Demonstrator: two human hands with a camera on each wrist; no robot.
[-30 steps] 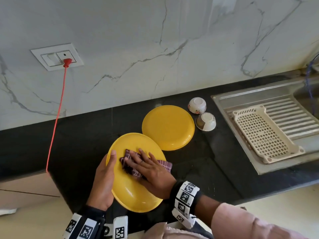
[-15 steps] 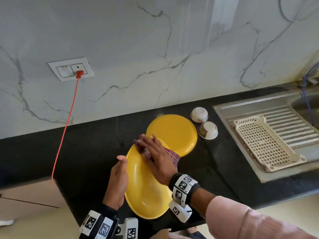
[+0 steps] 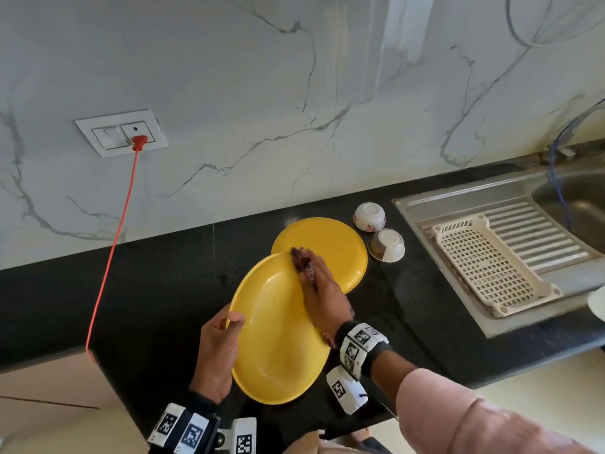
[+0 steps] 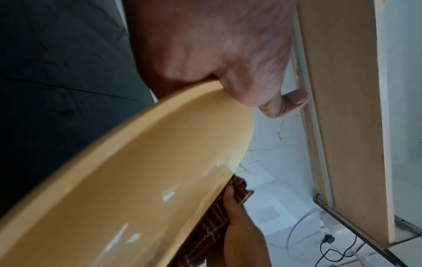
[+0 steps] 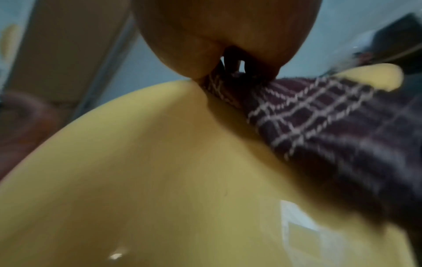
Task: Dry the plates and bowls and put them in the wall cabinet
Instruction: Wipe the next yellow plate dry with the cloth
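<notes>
I hold a yellow plate (image 3: 275, 339) tilted above the black counter (image 3: 157, 290). My left hand (image 3: 229, 326) grips its left rim, thumb on the inner face (image 4: 283, 103). My right hand (image 3: 322, 290) lies along the plate's upper right rim and holds a dark checked cloth (image 3: 302, 262) there. The cloth (image 5: 319, 117) lies on the inner face and folds over the edge, with fingers (image 4: 230, 200) behind it. A second yellow plate (image 3: 340, 247) lies face down on the counter behind. Two small white bowls (image 3: 369, 216) (image 3: 388, 245) stand upside down next to it.
A cream plastic drain tray (image 3: 491, 267) sits on the steel drainboard (image 3: 458, 201) of the sink at the right. A red cord (image 3: 111, 250) hangs from the wall socket (image 3: 121, 132) down over the counter's left end. The marble wall rises behind the counter.
The plate has tipped more upright. My right hand has slid the cloth from the plate's middle up to its far right rim. My left hand has kept its grip on the left rim.
</notes>
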